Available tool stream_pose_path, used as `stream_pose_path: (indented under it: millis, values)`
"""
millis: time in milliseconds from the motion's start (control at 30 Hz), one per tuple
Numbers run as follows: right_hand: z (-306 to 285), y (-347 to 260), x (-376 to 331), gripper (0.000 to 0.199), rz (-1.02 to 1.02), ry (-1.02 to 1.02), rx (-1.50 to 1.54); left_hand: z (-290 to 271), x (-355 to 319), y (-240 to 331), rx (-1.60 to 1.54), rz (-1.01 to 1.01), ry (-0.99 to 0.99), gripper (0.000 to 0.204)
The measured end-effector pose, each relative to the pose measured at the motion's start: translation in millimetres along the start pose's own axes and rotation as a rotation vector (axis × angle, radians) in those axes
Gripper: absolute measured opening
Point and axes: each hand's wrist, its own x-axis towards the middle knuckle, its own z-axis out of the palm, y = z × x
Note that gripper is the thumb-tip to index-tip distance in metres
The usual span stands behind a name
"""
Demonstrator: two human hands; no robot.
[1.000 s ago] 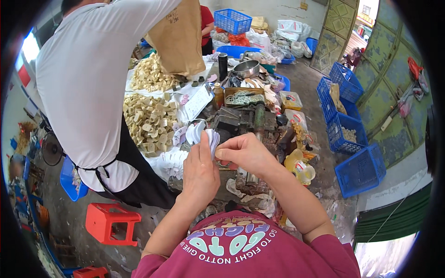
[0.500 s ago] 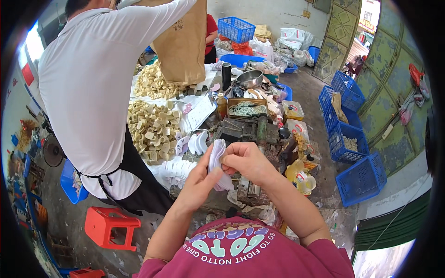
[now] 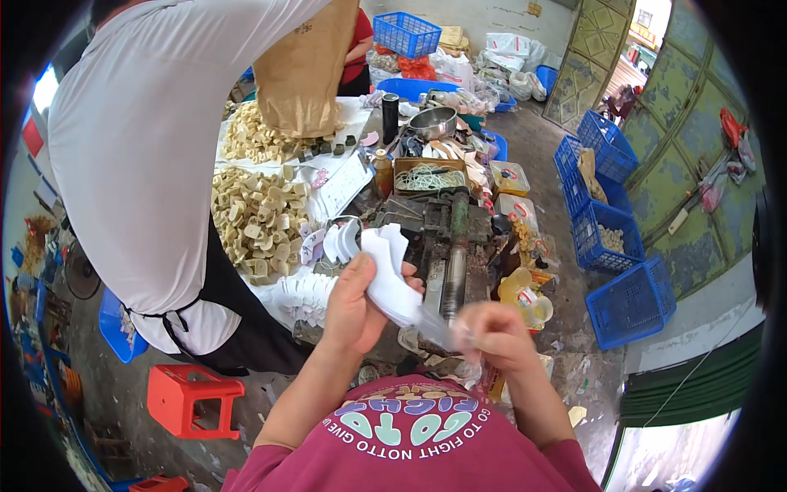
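My left hand grips a stack of white curved sheets, thumb on the near face and fingertips showing behind the far edge. Lower and to the right, my right hand is pinched on the end of a thin, greyish curved sheet, both smeared by motion. The sheet's other end meets the lower tip of the stack; whether it is fully apart from it I cannot tell. Beyond my hands, more white curved pieces lie on the table, and a row of white pieces stands to their left.
A metal bench tool with a shiny shaft sits just beyond my hands. Cream-coloured pieces are heaped at left. A co-worker in a white shirt leans by a brown paper sack. A red stool and blue crates stand on the floor.
My right hand has moved away from the stack, down and to the right, drawing a thin sheet with it. The stack in my left hand has tilted and fanned open.
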Motion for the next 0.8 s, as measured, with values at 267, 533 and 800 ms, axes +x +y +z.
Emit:
stream_pose_path:
  millis: [267, 533, 800]
  values:
    - [-44.2, 6.1, -255.0, 0.026, 1.384, 0.388, -1.219, -10.7, 22.9, 8.7, -0.11, -0.155, -0.083, 0.041]
    - [7.2, -20.2, -92.6, 0.045, 0.48, 0.847, -0.638, 19.4, 15.8, -11.7, 0.123, -0.278, -0.344, 0.073]
    - [23.2, -32.0, 30.6, 0.034, 0.057, 0.46, -0.527, 24.4, 4.3, -14.1, 0.454, -0.148, -0.372, 0.09]
